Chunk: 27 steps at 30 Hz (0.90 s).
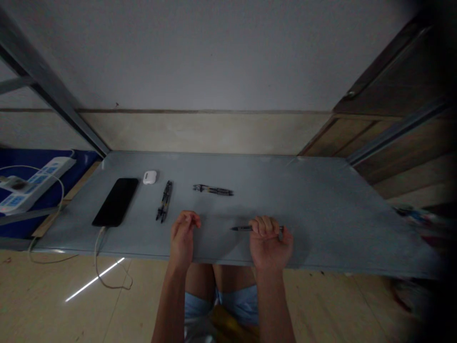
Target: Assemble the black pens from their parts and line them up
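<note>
My right hand (269, 245) is closed around a dark pen (242, 228), palm turned up. The pen lies crosswise in it, with its pointed end sticking out to the left and a short bit showing on the right. My left hand (183, 236) rests near the table's front edge, fingers curled in, with nothing visible in them. Ahead of it, a pair of dark pens (213, 190) lies side by side, pointing left to right. Another group of dark pens (164, 202) lies further left, roughly lengthwise. Neither hand touches these pens.
On the left of the grey table (321, 205) lie a black phone (116, 202), plugged into a white cable (96, 247), and a white earbud case (150, 177). A power strip (39, 183) sits beyond the left edge. Metal posts and a wall bound the table.
</note>
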Tool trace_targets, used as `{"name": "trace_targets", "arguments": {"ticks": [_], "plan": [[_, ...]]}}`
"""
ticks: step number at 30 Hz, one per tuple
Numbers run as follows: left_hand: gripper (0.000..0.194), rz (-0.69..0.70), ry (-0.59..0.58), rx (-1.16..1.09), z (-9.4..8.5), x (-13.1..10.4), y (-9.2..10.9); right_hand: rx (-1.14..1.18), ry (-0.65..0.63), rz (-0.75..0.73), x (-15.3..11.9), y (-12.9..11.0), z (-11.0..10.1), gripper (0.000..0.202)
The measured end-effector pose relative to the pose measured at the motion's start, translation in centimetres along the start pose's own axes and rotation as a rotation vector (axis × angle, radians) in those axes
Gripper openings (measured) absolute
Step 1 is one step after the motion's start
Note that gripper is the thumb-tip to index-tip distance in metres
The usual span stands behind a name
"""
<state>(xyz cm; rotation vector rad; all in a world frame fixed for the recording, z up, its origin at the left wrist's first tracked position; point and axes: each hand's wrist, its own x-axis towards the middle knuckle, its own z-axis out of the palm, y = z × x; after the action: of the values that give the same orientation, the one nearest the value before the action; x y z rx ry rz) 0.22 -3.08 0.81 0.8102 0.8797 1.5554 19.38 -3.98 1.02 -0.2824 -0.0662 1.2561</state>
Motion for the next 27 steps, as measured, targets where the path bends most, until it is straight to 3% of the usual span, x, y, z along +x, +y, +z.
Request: {"name": "trace_targets", "arguments": {"ticks": [8,13,27], "plan": [[0.004,0.024,0.026,0.064,-0.2,0.1,-0.4,0.055,0.008,0.01,-0.1,0.0,-0.2,0.031],[0.017,0.036,0.019,0.113,-0.3,0.3,-0.8,-0.04,0.035,-0.004,-0.1,0.0,0.0,0.031],[0.019,0.039,0.004,0.114,-0.5,0.7,-1.0,0.005,0.029,0.033,-0.1,0.0,0.1,0.036]]}}
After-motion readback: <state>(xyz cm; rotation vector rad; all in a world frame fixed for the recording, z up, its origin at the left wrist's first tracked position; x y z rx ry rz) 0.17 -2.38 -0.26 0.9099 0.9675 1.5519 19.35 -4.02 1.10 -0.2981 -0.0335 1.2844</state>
